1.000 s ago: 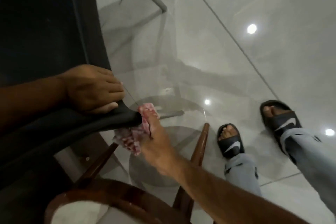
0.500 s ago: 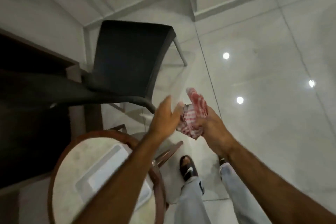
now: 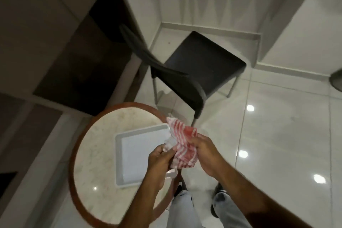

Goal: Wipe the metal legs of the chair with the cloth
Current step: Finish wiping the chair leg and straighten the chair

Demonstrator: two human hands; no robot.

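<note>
Above the round marble-topped table's (image 3: 96, 146) edge, both hands, left hand (image 3: 160, 161) and right hand (image 3: 205, 153), pinch the bunched red-and-white striped cloth (image 3: 182, 143), while the black chair's upright metal legs (image 3: 155, 89) stand ahead, nearer the right hand.

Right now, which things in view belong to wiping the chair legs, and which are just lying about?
For the job:
- red-and-white cloth, held by both the left hand and the right hand
- black chair and its metal legs

Just lying about:
- round table
- grey tray on the table
</note>
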